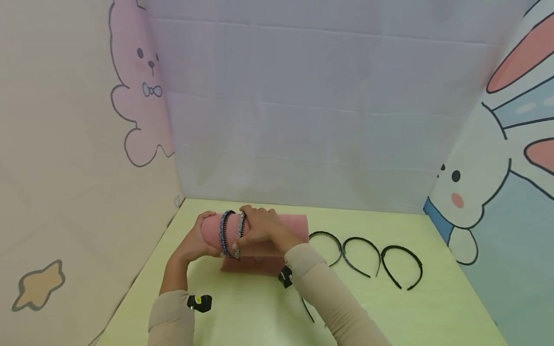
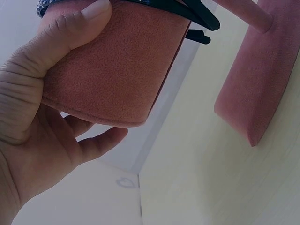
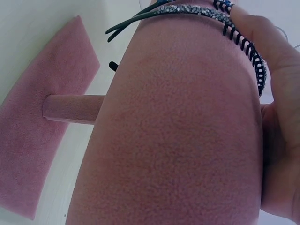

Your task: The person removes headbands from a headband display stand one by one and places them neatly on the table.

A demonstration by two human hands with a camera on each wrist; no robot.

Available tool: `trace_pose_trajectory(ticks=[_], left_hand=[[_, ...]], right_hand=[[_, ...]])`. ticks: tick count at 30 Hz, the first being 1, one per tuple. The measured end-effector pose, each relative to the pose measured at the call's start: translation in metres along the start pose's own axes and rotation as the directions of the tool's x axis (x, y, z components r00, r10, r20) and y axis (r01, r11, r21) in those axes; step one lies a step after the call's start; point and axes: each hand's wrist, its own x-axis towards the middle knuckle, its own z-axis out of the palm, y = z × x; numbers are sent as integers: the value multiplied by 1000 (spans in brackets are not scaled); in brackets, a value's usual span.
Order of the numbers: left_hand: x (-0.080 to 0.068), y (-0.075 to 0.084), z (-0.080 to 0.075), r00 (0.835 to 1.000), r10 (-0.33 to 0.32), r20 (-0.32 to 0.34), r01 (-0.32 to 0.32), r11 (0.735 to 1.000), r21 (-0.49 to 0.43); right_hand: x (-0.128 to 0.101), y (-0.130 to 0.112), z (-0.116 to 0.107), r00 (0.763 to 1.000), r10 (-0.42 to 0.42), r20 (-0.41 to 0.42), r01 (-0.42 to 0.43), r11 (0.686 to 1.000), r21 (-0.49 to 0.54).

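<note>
A pink padded headband stand (image 1: 295, 228) has a horizontal roll on a short post above a flat base (image 1: 248, 265). Two toothed headbands sit around its left part: a blue glittery headband (image 1: 223, 234) nearer the left end, and a silver glittery headband (image 1: 239, 236) just right of it. My left hand (image 1: 193, 243) grips the roll's left end, thumb in front and fingers behind. With thumb and fingers, my right hand (image 1: 261, 227) holds the silver headband over the roll. In the right wrist view, the thumb presses by the silver band (image 3: 192, 10), whose tips stick out below.
Right of the stand, three dark headbands lie in a row on the pale table: one toothed (image 1: 327, 234), a middle one (image 1: 362, 239) and a black one (image 1: 403, 249). Another thin band tip (image 1: 308, 310) shows beside the right forearm. Cartoon-printed cloth walls (image 1: 277, 120) enclose the table.
</note>
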Motion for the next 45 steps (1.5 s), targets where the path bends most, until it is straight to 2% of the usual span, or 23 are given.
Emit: trace_pose_trajectory(ticks=[4,8,14,21,24,30,34,39,45], left_hand=[[1,-2,2,1000,-4,7,5,1000,-18],[1,-1,2,1000,17,7,-17,1000,-1],[-1,2,0,1000,13,0,-13,1000,18],[-9,31,2,1000,4,7,-5,999,40],[-10,35,3,1000,6,11,-6,999,34],[-8,30,2,1000,12,29,-12,1000,-20],[-4,17,1,999,10,34,-8,999,-43],[1,3,0,999,2,35,-1,999,-42],[1,0,-1,999,3,35,-2,999,-35]], right_hand=[[-4,1,0,1000,9,-4,-9,1000,-3],[-6,4,-1,1000,22,-11,-22,1000,-3],[-9,9,-2,1000,7,-23,-7,1000,-11],[-11,15,-5,1000,3,-20,-3,1000,-7],[-14,17,-6,1000,9,-17,-9,1000,0],[-18,22,-6,1000,10,-26,-9,999,31],[-21,25,-7,1000,9,-26,-8,999,39],[-23,28,-7,1000,-3,-31,5,999,41],[-25,31,-8,999,-13,-37,15,999,50]])
